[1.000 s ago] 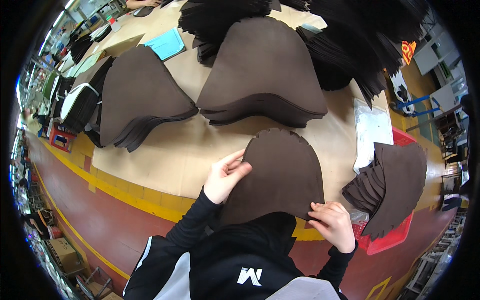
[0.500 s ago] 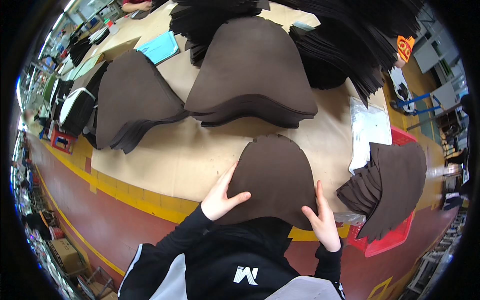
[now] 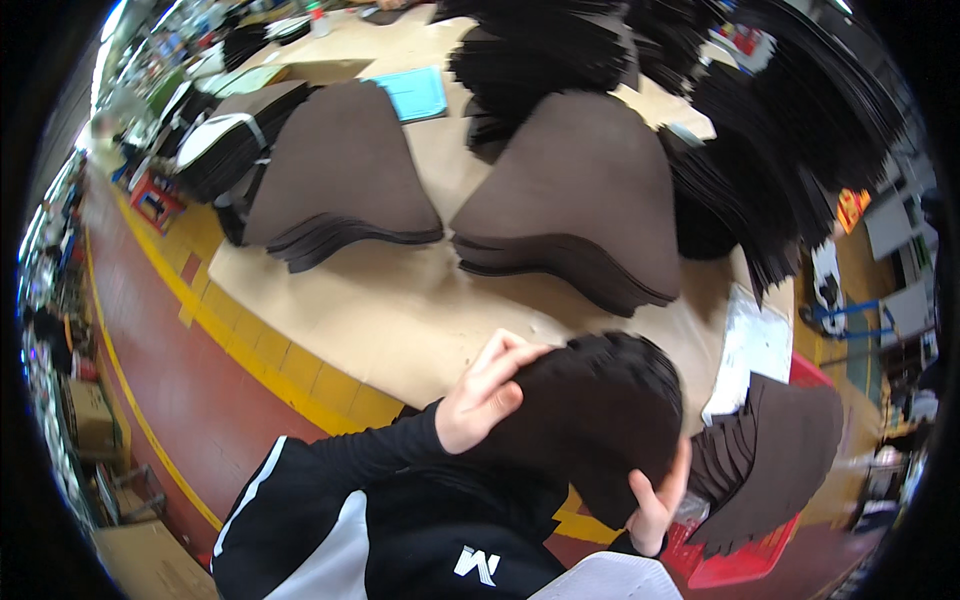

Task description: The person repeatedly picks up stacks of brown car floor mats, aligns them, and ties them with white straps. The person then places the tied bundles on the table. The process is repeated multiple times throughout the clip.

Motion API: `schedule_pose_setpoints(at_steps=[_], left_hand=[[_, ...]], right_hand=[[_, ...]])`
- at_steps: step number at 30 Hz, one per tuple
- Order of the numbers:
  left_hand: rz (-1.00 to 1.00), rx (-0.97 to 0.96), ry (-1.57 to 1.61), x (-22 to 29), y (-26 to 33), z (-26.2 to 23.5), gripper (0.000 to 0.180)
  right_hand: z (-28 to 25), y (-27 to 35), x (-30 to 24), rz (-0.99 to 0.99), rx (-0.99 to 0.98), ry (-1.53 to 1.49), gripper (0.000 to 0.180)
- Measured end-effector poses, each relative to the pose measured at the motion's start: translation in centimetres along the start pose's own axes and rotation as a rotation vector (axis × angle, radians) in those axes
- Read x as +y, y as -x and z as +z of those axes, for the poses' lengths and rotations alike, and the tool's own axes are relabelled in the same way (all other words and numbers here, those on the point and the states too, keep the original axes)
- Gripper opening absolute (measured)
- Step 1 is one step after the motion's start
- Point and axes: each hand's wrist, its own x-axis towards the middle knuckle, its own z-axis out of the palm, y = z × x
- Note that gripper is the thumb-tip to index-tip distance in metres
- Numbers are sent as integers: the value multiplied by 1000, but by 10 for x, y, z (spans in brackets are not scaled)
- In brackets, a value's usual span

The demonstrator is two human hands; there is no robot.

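Between my two hands is a stack of dark brown, dome-shaped flat pieces (image 3: 590, 425), tilted over the near table edge. Along its rounded end the layered edges show. My left hand (image 3: 485, 395) grips its left side, fingers along the upper edge and thumb over the face. My right hand (image 3: 660, 500) holds the lower right side, thumb on the face and fingers around the edge. Beyond my hands, two larger stacks of similar brown pieces lie on the table, a left stack (image 3: 345, 160) and a middle stack (image 3: 590, 190).
The beige table (image 3: 320, 310) carries tall dark piles (image 3: 800, 120) at the back right and a light blue folder (image 3: 415, 92). At the right, a fanned brown stack (image 3: 775, 465) lies over a red basket (image 3: 735, 572), beside a clear plastic bag (image 3: 750, 340). A red stool (image 3: 157, 200) stands far left.
The stack in my hands has tilted and turned to the right, and its layered rounded edge now shows. Both hands have shifted right and somewhat lower in view. The whole view has swung too.
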Motion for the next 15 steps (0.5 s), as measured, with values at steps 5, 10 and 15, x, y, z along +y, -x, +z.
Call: schedule_pose_setpoints(at_steps=[5, 10, 15], left_hand=[[490, -94, -2, -26, -21, 9, 76], [487, -149, -14, -80, -23, 12, 83], [120, -144, -144, -30, -48, 18, 57]], right_hand=[[-18, -2, 27, -523, 36, 214, 53], [-69, -45, 143, -513, 270, 706, 31], [-25, -38, 66, -352, 339, 362, 60]])
